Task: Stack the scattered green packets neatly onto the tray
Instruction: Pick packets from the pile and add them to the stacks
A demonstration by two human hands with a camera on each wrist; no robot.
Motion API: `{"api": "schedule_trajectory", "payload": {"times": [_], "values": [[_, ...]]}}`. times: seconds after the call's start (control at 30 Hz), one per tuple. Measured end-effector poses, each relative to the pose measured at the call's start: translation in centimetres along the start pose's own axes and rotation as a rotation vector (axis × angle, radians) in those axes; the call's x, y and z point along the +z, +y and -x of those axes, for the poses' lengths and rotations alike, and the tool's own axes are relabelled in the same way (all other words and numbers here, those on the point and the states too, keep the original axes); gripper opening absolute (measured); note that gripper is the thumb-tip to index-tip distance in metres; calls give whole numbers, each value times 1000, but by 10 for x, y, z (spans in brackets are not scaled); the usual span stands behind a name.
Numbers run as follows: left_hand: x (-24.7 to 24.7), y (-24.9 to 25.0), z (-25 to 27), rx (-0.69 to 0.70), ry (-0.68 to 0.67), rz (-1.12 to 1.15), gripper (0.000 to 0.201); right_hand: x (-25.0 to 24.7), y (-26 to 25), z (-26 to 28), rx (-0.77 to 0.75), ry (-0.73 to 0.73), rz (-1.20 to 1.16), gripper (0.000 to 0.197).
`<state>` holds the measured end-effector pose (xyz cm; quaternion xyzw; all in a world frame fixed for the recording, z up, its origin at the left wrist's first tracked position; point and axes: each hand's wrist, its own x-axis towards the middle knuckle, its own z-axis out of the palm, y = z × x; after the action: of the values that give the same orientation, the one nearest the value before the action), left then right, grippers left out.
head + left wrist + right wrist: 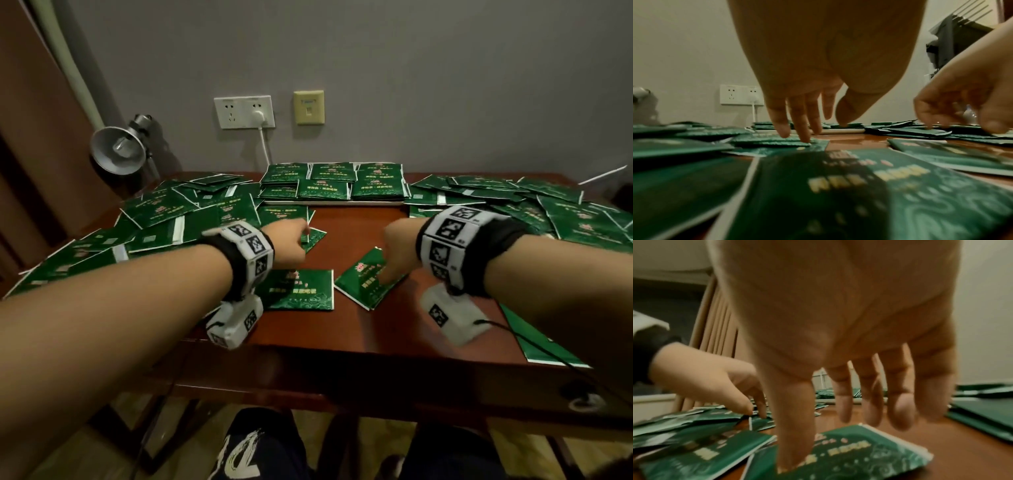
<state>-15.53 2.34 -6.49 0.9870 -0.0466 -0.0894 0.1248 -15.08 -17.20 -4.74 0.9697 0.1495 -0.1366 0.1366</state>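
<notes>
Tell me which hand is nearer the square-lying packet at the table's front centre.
Left. The left hand hovers just behind the packet; the right hand is off to its right, thumb pressing a tilted packet.

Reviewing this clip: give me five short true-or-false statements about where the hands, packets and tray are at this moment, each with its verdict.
1. The tray at the far edge of the table already holds green packets. True.
2. The right hand has its thumb down on a tilted packet. True.
3. The left hand is lifting a packet high above the table. False: its fingertips are low, at a small packet lying on the table.
4. The wall socket has nothing plugged in. False: a white plug sits in its right side.
5. Loose packets lie on both sides of the tray. True.
</notes>
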Motion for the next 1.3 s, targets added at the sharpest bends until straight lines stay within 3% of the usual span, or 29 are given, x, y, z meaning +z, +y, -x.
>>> {"api": "schedule_trajectory", "payload": {"times": [0.1, 0.17, 0.3, 0.4, 0.47, 0.63, 0.8, 0.97, 1.1, 1.2, 1.3], "values": [[12, -3, -3, 75, -111, -112, 77, 1, -7, -4, -157, -68, 133, 78], [16, -4, 3, 123, -180, -240, 89, 2, -12, -9, -221, -45, 245, 87], [24, -9, 6, 117, -184, -292, 78, 5, -20, -23, -214, -53, 320, 92], [28, -12, 4, 122, -160, -205, 65, 8, -18, -26, -202, -9, 219, 90], [28, -12, 4, 120, -146, -143, 66, 13, -14, -28, -196, 22, 89, 84], [14, -18, -6, 115, -93, -127, 106, 19, -11, -28, -161, -37, -49, 107], [-9, -21, -31, 124, -2, -221, 98, 16, -1, -34, -175, -2, -46, 89], [-35, -33, -70, 86, 70, -286, 88, 9, 7, -53, -191, -15, 42, 103], [-65, -60, -110, 35, 91, -222, 88, -6, 10, -79, -290, 112, 41, 75], [-80, -78, -140, 21, 101, -227, 94, -26, 14, -111, -287, 174, -40, 76], [-84, -89, -172, 34, 66, -282, 85, -49, 18, -155, -192, 255, -65, 77]]}}
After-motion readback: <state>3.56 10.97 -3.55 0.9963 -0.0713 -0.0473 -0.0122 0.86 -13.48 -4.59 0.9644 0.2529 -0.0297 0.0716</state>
